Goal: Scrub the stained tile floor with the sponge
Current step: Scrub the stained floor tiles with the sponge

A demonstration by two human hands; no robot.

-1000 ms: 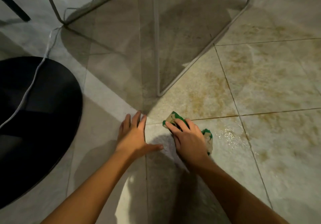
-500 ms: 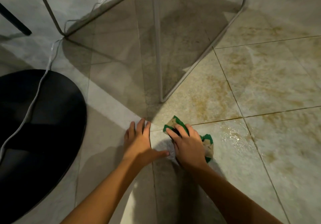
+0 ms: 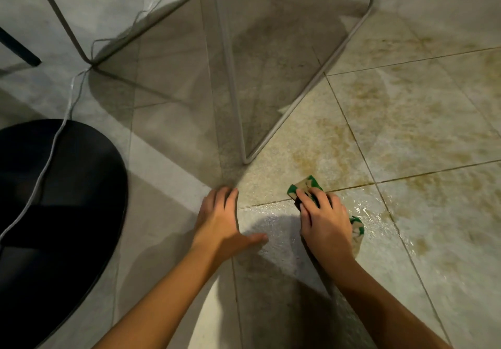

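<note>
- Fingers (image 3: 311,202) of right hand (image 3: 324,226) curl over the sponge (image 3: 306,184), clamping it and pressing it flat to the floor (image 3: 433,137); a grip like this puts palm weight into the scrub.
- Sponge is green with tan patches, mostly hidden under the hand; one corner pokes out ahead of the fingertips, another bit shows at the hand's right edge.
- Sponge sits right on a grout line (image 3: 271,203), at the near-left edge of the stained zone, likely working outward from there.
- Left hand (image 3: 221,220) lies flat on the floor, fingers loose and spread, thumb out toward the right hand, holding nothing; it looks like a brace carrying body weight while the other hand scrubs.
- Hands near each other, not touching.
- Tile right of the sponge glistens wet (image 3: 363,213), so water or cleaner is already down there.
- Brown-yellow stains (image 3: 393,99) spread across tiles ahead and to the right, well beyond the sponge; my read is most of the job is left.
- White wire frame leg (image 3: 235,77) stands just ahead of the hands, its base corner near the sponge; forward strokes may bump it.
- Black round object (image 3: 62,199) at left, a white cable (image 3: 51,145) draped over it; both well clear of the scrub area.
- Next move probably needs firm strokes to the right along the grout and into the stains, brace hand kept on dry tile to avoid slipping.
</note>
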